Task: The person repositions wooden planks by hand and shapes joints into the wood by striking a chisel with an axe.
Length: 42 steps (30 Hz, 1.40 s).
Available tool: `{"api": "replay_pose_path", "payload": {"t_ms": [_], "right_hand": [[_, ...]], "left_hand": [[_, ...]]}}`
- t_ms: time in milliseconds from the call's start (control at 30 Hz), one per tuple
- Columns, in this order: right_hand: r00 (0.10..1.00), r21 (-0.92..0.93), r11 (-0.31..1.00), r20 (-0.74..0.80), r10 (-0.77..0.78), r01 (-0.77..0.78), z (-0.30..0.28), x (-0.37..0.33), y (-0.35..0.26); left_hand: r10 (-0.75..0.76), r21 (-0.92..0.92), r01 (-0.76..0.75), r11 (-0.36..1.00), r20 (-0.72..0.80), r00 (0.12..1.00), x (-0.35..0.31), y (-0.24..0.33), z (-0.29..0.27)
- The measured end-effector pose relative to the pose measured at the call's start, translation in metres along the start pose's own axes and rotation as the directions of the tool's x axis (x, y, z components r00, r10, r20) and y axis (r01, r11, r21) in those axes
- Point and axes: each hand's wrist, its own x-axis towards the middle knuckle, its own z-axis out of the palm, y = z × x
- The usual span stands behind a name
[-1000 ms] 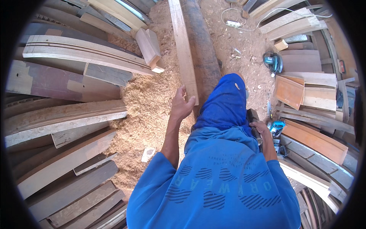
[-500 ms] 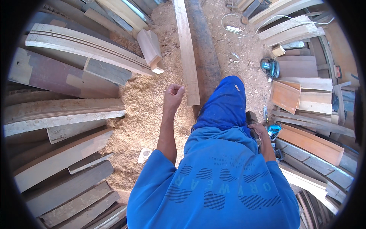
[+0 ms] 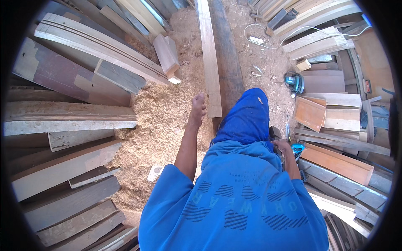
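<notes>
My left hand is raised beside the near end of a long pale timber, fingers curled in with nothing visible in them. That timber lies on a wider, dark, weathered beam, which runs away from me past my blue-trousered knee. At my right hip, my right hand is closed around a dark, blocky thing. My fingers and the trousers hide most of it, so its kind cannot be made out.
Wood shavings cover the ground on the left, beside stacked boards. To the right are a teal power tool, another teal tool, a white power strip with its cord, and an orange-brown panel. A white piece lies among the shavings.
My left hand has shifted slightly right, closer to the timber's end, and turned, its pinch loosening into a curl. My right hand stays by my hip, a little lower. The view has shifted slightly.
</notes>
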Motion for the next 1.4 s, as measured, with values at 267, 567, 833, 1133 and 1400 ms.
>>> {"api": "replay_pose_path", "payload": {"t_ms": [267,567,833,1133,1400], "right_hand": [[0.999,0.028,1.0,0.04,0.011,-0.012,-0.008,0.007,0.01],[0.999,-0.036,0.999,0.006,-0.041,0.041,-0.001,-0.002,0.001],[0.997,0.075,0.996,0.067,0.033,-0.038,-0.004,-0.002,0.003],[0.99,0.162,0.983,0.126,0.062,-0.082,-0.006,0.012,0.01],[0.994,0.082,0.995,0.096,0.052,-0.06,-0.007,0.015,0.015]], "left_hand": [[0.146,0.062,-0.167,0.984,0.258,0.955,-0.023,-0.002,0.037],[0.23,0.84,-0.072,0.537,-0.064,0.971,-0.046,-0.007,0.094],[0.192,0.851,-0.022,0.525,-0.093,0.977,-0.06,0.012,0.096],[0.545,0.909,-0.227,0.351,-0.001,0.839,-0.05,-0.002,0.027],[0.232,0.908,0.046,0.417,-0.155,0.96,-0.003,0.048,0.004]]}}
